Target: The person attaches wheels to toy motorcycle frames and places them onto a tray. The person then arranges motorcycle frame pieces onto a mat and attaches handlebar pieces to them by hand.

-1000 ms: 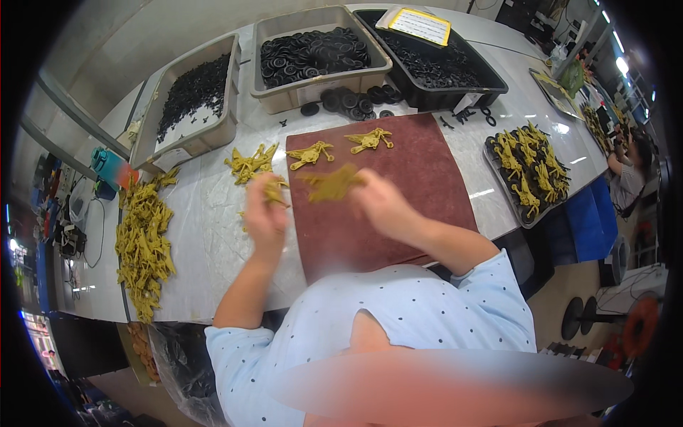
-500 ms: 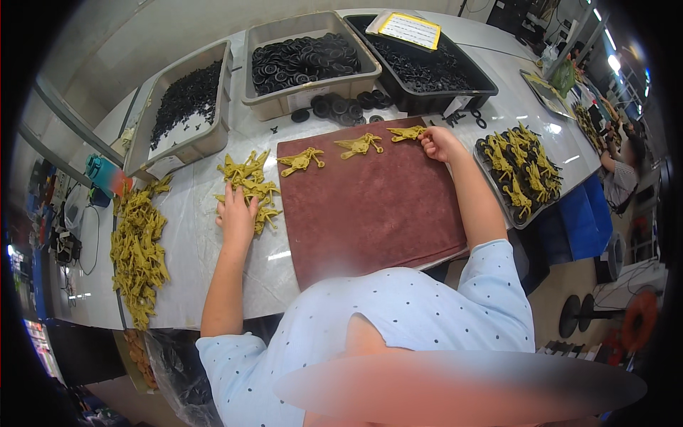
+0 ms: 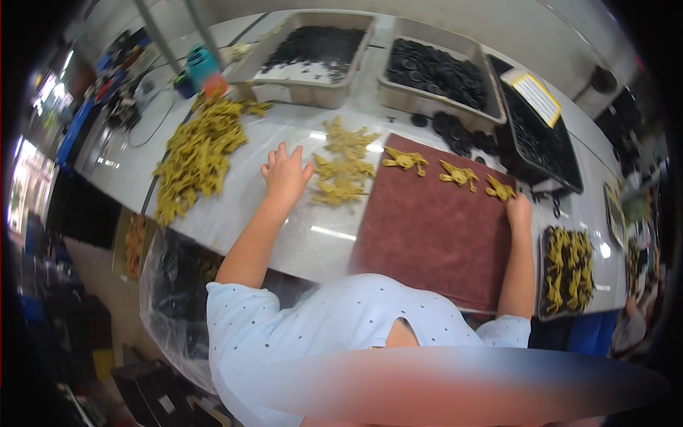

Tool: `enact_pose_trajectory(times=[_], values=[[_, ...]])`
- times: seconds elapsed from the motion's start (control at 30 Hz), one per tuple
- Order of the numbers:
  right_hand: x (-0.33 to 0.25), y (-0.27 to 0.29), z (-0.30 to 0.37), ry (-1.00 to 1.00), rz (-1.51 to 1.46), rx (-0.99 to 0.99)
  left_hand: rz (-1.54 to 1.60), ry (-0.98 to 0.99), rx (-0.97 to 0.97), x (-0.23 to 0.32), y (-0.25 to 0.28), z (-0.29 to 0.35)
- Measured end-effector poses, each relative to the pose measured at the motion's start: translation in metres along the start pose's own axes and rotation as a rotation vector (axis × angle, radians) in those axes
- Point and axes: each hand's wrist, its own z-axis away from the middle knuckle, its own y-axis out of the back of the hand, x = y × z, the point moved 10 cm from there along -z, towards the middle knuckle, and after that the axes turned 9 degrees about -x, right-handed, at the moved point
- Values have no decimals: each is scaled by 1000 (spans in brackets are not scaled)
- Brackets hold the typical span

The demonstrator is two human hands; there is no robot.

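Note:
Fingers spread and holding nothing, my left hand (image 3: pixel 286 174) hovers over the white table between two heaps of olive-yellow moulded parts. The large heap (image 3: pixel 203 149) lies to its left, the small pile (image 3: pixel 345 160) just to its right. A row of three such parts lies along the far edge of a dark red cloth mat (image 3: pixel 434 235): the left part (image 3: pixel 405 159), the middle part (image 3: pixel 459 175) and the right part (image 3: pixel 500 188). At the right part's end is my right hand (image 3: pixel 520 210), its fingers closed; what they pinch, if anything, is hidden.
Behind the mat stand a grey bin of small black pieces (image 3: pixel 306 53), a bin of black discs (image 3: pixel 437 75) and a black bin (image 3: pixel 544 142) with a yellow-edged sheet. Loose black discs (image 3: pixel 455 132) lie nearby. At right sits a tray of yellow parts (image 3: pixel 567 270); a teal bottle (image 3: pixel 204 67) stands far left.
My left hand has come off the small pile and moved left toward the large heap. My right hand stays beside the right part. The whole view has swung leftward.

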Motion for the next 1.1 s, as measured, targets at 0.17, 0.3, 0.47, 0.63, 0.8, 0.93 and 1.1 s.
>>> enact_pose_trajectory(times=[0.17,0.3,0.47,0.63,0.8,0.93,1.1], values=[[-14,19,14,-14,113,137,-204,343,207,-99,45,-11],[-47,37,27,82,97,196,-270,381,264,-172,51,-47],[-74,41,48,123,76,166,-330,385,234,-190,40,-73],[-106,51,65,180,-13,144,-276,231,334,-151,62,-59],[-153,59,79,342,-123,175,43,-36,521,-91,82,-45],[-191,37,81,406,-233,9,716,-284,-93,13,12,-44],[-221,22,101,442,-237,-126,646,-624,-415,160,-47,9]])
